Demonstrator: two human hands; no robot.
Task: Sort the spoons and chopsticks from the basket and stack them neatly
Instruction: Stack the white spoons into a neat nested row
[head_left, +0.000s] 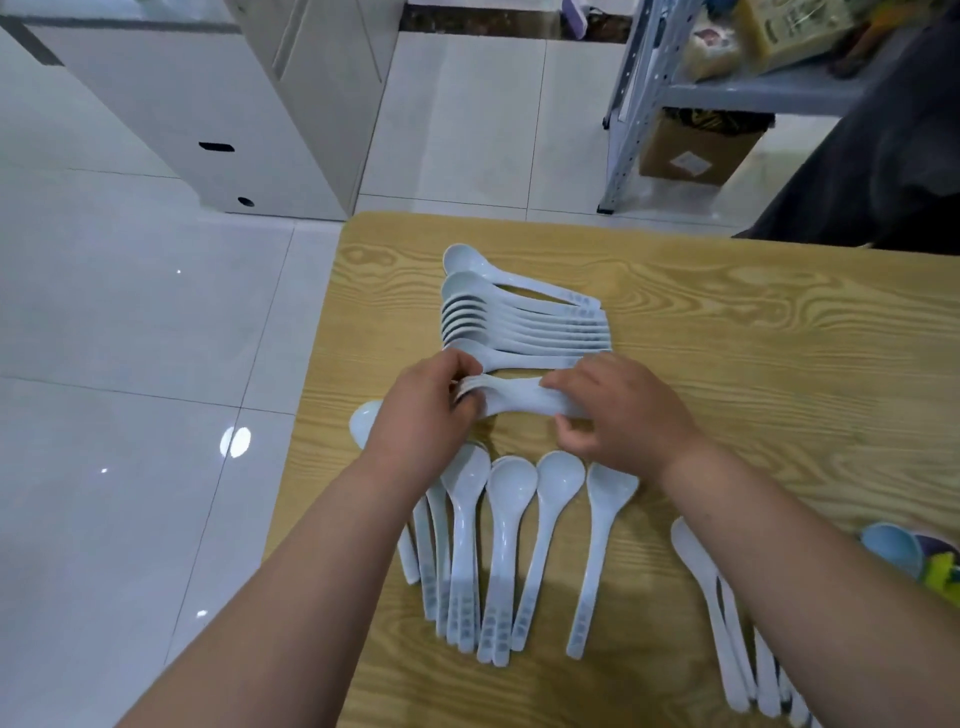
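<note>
Head view: the left hand (426, 400) grips the bowl end and the right hand (618, 410) pinches the handle end of a small nested spoon bundle (514, 401), just in front of the long nested stack (519, 325).

Recommended: square bowls and handles, then seat the bundle flush against that stack.

Loose spoons (511, 483) lie fanned nearer.

Surface: wood-grain table (727, 338). Glossy tiled floor (130, 312) and a metal rack (631, 119) lie beyond. No chopsticks seen.

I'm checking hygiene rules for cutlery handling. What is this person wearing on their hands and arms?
Nothing that shows. The left hand and right hand have no gloves, rings, watch or bracelet. The left forearm and right forearm are uncovered too, with no sleeve in view down to the frame's edge. No bandages or markings are visible.
</note>
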